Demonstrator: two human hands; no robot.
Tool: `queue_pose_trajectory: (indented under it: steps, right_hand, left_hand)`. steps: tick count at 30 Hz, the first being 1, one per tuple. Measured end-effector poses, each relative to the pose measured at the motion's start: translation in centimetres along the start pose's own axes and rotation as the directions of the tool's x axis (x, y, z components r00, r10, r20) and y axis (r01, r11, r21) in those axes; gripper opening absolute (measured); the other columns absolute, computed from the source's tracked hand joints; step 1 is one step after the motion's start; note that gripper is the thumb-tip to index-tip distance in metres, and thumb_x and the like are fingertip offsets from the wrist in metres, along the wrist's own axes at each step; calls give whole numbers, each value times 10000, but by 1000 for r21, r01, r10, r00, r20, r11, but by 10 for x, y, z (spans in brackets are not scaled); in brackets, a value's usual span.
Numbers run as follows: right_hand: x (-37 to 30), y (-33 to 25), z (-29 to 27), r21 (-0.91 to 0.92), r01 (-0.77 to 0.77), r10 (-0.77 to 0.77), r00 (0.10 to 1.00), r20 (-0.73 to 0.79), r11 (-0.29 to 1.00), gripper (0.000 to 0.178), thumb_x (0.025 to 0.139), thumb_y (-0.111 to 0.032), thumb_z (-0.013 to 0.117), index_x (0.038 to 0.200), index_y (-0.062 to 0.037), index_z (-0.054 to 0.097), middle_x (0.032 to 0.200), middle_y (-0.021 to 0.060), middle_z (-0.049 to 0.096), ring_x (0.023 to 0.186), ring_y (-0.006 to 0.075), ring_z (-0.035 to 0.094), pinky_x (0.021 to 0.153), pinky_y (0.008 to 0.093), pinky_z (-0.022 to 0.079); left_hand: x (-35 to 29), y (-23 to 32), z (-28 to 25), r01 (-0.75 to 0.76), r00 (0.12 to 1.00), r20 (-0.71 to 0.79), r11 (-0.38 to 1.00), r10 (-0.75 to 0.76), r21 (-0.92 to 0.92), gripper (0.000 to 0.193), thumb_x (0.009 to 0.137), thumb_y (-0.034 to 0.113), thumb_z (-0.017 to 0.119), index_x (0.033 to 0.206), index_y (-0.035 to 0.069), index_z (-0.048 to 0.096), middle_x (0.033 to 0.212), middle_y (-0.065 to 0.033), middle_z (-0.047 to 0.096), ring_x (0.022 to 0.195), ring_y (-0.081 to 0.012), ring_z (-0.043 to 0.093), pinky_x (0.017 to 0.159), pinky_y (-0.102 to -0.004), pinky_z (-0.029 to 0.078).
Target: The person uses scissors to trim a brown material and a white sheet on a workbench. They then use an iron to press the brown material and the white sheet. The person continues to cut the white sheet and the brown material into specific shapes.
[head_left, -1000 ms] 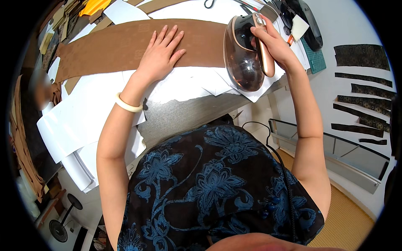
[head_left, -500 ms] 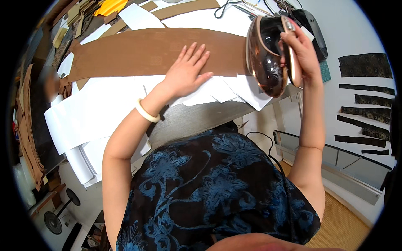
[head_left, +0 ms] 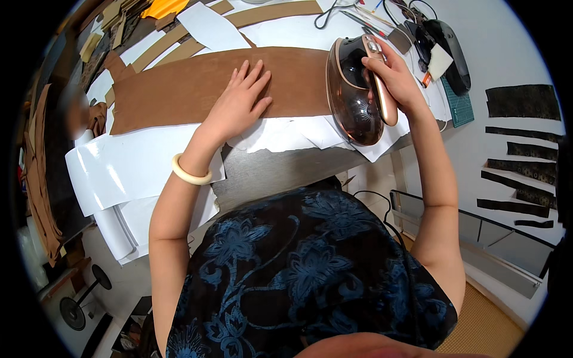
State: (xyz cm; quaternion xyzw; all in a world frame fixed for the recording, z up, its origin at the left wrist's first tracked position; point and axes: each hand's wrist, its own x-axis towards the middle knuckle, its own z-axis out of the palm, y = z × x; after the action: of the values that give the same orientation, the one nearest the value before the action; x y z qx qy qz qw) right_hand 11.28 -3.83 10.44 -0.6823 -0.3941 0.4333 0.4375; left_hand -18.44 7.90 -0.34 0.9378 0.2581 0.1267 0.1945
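A long brown sheet (head_left: 173, 92), which looks like leather or fabric, lies across white paper on the table. My left hand (head_left: 242, 98) rests flat on the middle of it, fingers spread. My right hand (head_left: 391, 77) is wrapped round the handle of a clothes iron (head_left: 355, 95) with a dark, glossy body and copper-coloured trim. The iron sits over the right end of the brown sheet and covers that end. Its lower tip reaches over the white paper (head_left: 280, 134) near the table's front edge.
Brown strips (head_left: 274, 13) and a white sheet (head_left: 212, 27) lie behind. Cables (head_left: 334, 15), a black case (head_left: 447, 56) and a green cutting mat (head_left: 458, 104) are at the right. A white paper roll (head_left: 113, 235) hangs off the front left. Dark strips (head_left: 519, 149) hang on the right wall.
The iron in my right hand has come left and slightly down, onto the brown sheet's right end. My left hand has slid left, still flat, and the sheet's left end sits lower.
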Motion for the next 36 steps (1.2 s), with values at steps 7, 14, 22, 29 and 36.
queue_pose_trajectory:
  steps: [7, 14, 22, 29, 36]
  right_hand:
    - [8, -7, 19, -19, -21, 22, 997, 79, 1000, 631, 941, -211, 652, 1494, -158, 353, 840, 55, 588, 581, 154, 600, 457, 303, 526]
    - [19, -12, 53, -34, -16, 20, 993, 119, 999, 681, 943, -217, 665, 1511, -99, 308, 1005, 96, 612, 790, 165, 629, 592, 327, 575]
    - [37, -4, 92, -158, 164, -144, 981, 132, 974, 702, 939, -307, 647, 1496, -24, 325, 1238, 139, 614, 1065, 184, 601, 942, 314, 478]
    - [40, -10, 115, -165, 177, -155, 979, 134, 970, 673, 938, -302, 649, 1477, -36, 347, 1222, 141, 623, 1071, 194, 609, 930, 326, 485]
    - [29, -28, 108, 57, 28, -35, 990, 139, 998, 739, 916, -137, 691, 1517, 0, 283, 1228, 171, 628, 1018, 181, 643, 863, 306, 533]
  left_hand:
    - [-25, -4, -2, 52, 998, 24, 991, -56, 124, 563, 999, 335, 550, 1496, 100, 426, 1594, -163, 314, 1490, -371, 234, 1221, -522, 176]
    - [-31, 0, -2, 96, 995, -21, 973, -94, 209, 567, 996, 359, 549, 1486, 96, 440, 1582, -154, 341, 1479, -359, 267, 1213, -524, 192]
    - [-48, 0, -14, 149, 989, -37, 966, -145, 210, 552, 975, 337, 581, 1438, 51, 488, 1527, -174, 420, 1447, -355, 335, 1205, -524, 212]
    - [-52, -12, -28, 212, 971, -140, 968, -194, 131, 491, 953, 281, 620, 1369, 32, 543, 1437, -201, 513, 1375, -362, 437, 1182, -511, 278]
    - [15, -120, -56, 416, 731, -390, 819, -559, -394, 464, 873, 241, 682, 1230, -26, 552, 1090, -212, 664, 1014, -336, 662, 883, -408, 519]
